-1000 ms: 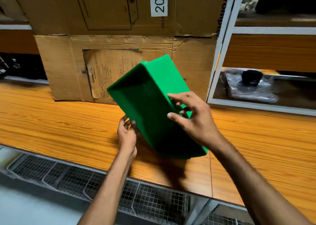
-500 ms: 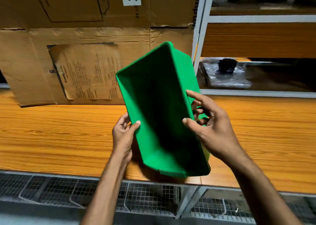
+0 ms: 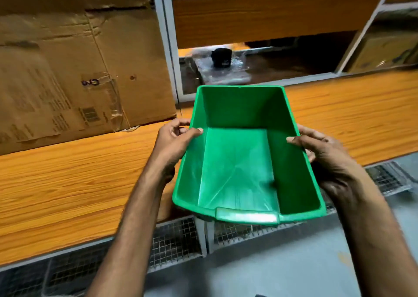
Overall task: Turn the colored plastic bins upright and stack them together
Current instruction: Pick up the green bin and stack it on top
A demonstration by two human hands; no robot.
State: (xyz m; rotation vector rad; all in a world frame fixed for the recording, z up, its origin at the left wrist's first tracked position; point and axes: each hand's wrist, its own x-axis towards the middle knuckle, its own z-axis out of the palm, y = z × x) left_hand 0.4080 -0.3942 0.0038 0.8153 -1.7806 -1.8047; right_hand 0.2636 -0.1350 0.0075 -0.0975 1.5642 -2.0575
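A green plastic bin (image 3: pixel 239 167) is held upright in front of me, its open top facing up and its low front lip toward me. It is empty inside. My left hand (image 3: pixel 175 143) grips its left rim, thumb over the edge inside the bin. My right hand (image 3: pixel 325 154) grips the right rim the same way, fingers on the outer wall. The bin hangs over the front edge of the wooden shelf (image 3: pixel 67 172). No other colored bin is in view.
A large cardboard box (image 3: pixel 74 70) stands at the back left on the shelf. A white metal rack upright (image 3: pixel 168 48) rises behind the bin. A black object on clear plastic wrap (image 3: pixel 221 58) lies in the compartment beyond. Wire mesh (image 3: pixel 174 242) sits below the shelf.
The bin has turned from tilted on its side to upright, open top up. Both hands shifted to the side rims. The view has swung right and down.
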